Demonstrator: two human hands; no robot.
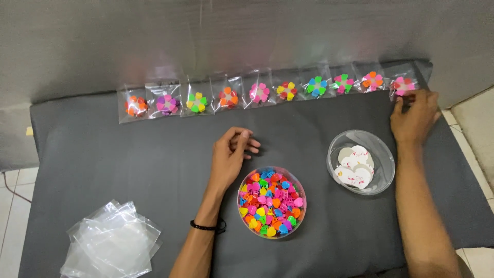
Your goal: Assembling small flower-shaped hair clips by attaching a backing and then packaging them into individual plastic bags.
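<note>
The last small clear bag of heart-shaped clips (404,86) lies at the right end of a row of ten such bags (257,94) along the far edge of the dark grey mat (128,170). The right hand (413,119) touches it, fingers curled on its lower edge. The left hand (231,154) rests empty and loosely curled, just beyond a clear bowl of colourful heart clips (271,202). A bowl of white discs (361,162) sits nearby; empty bags (113,242) lie at the left.
</note>
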